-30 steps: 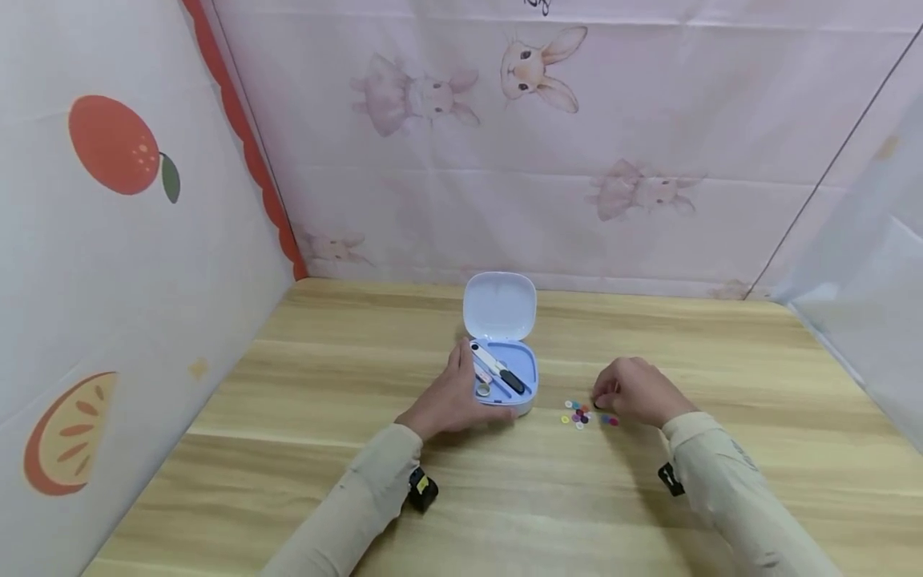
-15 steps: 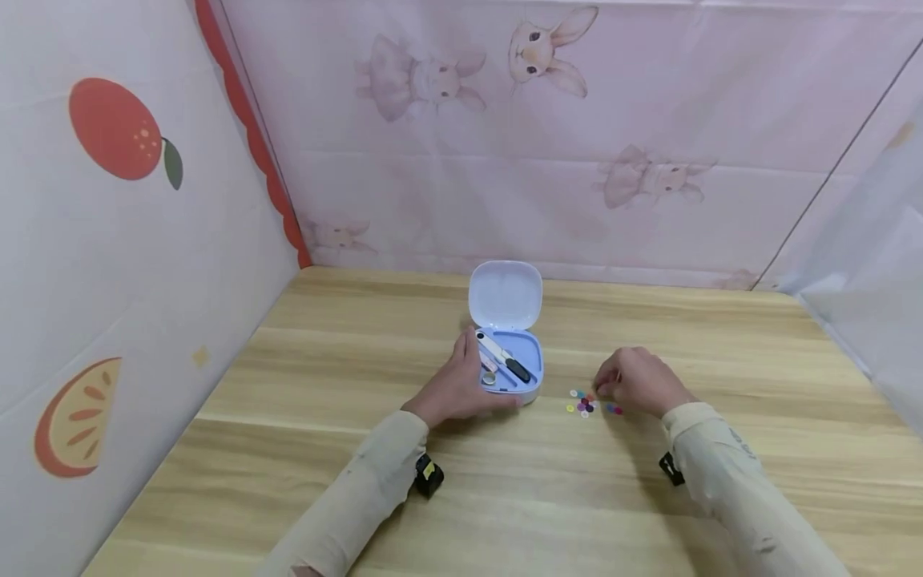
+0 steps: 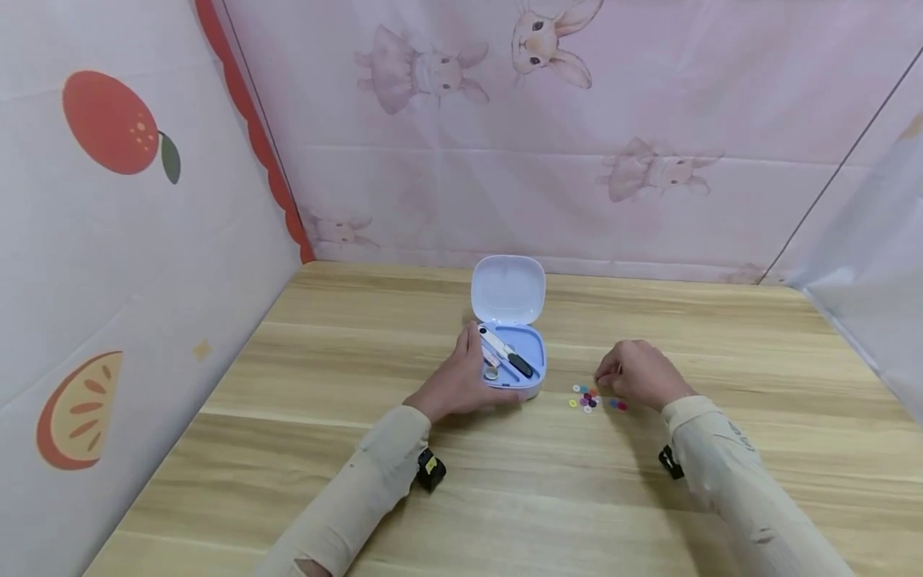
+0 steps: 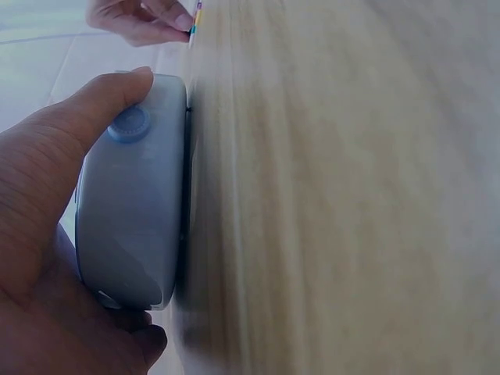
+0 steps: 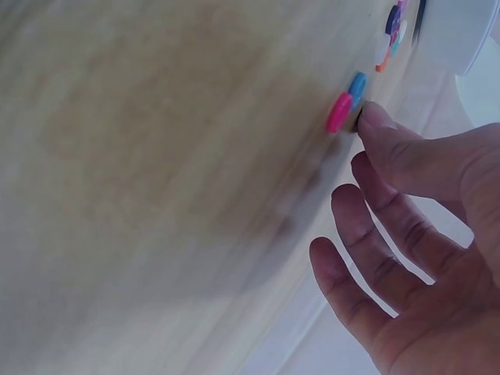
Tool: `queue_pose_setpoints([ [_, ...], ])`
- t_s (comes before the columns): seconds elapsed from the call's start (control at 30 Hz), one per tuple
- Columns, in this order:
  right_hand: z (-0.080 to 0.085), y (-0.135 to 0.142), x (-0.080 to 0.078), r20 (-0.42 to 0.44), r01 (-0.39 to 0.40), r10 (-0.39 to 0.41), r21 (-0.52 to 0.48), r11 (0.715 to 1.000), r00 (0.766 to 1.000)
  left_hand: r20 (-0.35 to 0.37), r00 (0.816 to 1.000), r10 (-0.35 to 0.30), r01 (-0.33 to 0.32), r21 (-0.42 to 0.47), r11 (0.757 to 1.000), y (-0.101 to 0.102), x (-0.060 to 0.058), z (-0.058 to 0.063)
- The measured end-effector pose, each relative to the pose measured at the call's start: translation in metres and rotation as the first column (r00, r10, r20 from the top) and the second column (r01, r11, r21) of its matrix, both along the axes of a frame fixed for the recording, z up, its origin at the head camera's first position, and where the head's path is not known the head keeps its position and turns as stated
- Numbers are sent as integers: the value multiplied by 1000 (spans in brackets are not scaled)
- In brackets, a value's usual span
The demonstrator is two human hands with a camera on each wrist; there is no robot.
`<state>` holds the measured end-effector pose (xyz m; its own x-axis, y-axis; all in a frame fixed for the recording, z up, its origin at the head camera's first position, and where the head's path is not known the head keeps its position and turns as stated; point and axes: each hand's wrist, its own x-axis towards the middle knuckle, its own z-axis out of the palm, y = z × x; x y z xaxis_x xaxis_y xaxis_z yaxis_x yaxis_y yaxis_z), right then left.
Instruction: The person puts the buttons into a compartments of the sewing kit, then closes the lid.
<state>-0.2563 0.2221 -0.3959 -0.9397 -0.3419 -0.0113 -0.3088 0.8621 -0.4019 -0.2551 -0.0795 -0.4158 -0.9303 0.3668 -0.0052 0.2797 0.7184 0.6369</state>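
An open light-blue sewing box [image 3: 534, 346] stands on the table with its lid [image 3: 508, 290] raised. My left hand [image 3: 460, 381] grips it from the left, the thumb along the front beside a round blue catch [image 4: 129, 123]. Inside lie a slim white tool with a black end [image 3: 520, 365] and a small silver ring-shaped piece [image 3: 491, 373]. To the right, my right hand [image 3: 642, 375] pinches a small dark button [image 5: 359, 119] at the tabletop, its other fingers loosely bent. Right beside those fingertips are a pink button [image 5: 339, 112] and a blue button [image 5: 358, 89].
Several coloured buttons [image 3: 592, 403] lie in a loose cluster between the box and the right hand. The wooden table [image 3: 505, 497] meets a pink rabbit-print cloth [image 3: 433, 192] at the back. A white fruit-print cloth [image 3: 180, 264] borders it on the left.
The head view has tilted slightly, so the box, buttons and hands appear higher in it. Both hands keep nearly the same places beside the box and the buttons.
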Motion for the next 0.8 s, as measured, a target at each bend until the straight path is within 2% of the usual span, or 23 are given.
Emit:
queue_pose_setpoints([
  [0.43,-3,-1,-2,-13,7,-7,8,1000,1000,11,1000,8,-8,2,1000,1,-2,-2],
  [0.8,-6,1,-5,-28,-9,10,11,1000,1000,14,1000,3,-2,-8,1000,0,0,2],
])
